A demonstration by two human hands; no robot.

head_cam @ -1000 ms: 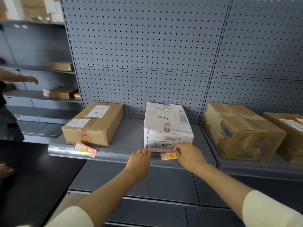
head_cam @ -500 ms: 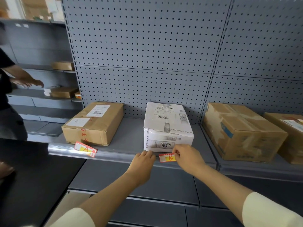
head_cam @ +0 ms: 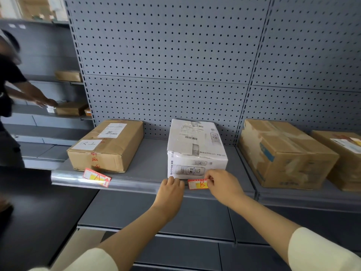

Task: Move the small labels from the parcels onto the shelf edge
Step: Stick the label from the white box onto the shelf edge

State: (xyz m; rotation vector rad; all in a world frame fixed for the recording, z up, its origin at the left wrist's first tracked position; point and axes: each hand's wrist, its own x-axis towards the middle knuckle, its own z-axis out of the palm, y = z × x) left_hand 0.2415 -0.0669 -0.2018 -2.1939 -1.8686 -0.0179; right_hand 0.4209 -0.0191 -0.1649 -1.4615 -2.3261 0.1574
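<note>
Hands work at the shelf edge (head_cam: 136,185), both low in front of the white parcel (head_cam: 196,151). Right hand (head_cam: 224,185) pinches the right end of the small red/yellow label (head_cam: 197,184) marked "B" btwn thumb and fingertips, holding it flat against the clear strip along the edge. That grip prob. lets the label be lined up with its parcel directly behind. Left hand (head_cam: 172,189) sits just left of the label, fingers curled onto the strip, holding nothing that I can see. Likely it steadies or pries the strip so the label can seat. Whether the label is tucked in or only pressed on: can't tell.

Further left, another label (head_cam: 97,177) marked "A" already sits on the same edge, tilted, in front of the brown parcel (head_cam: 107,146), so that pair looks done. Two more cardboard parcels (head_cam: 285,155) stand on the next shelf bay to the right, w/ no label visible on the edge there; those prob. remain. Far left, another person (head_cam: 11,90) reaches toward a separate shelf, well apart.
</note>
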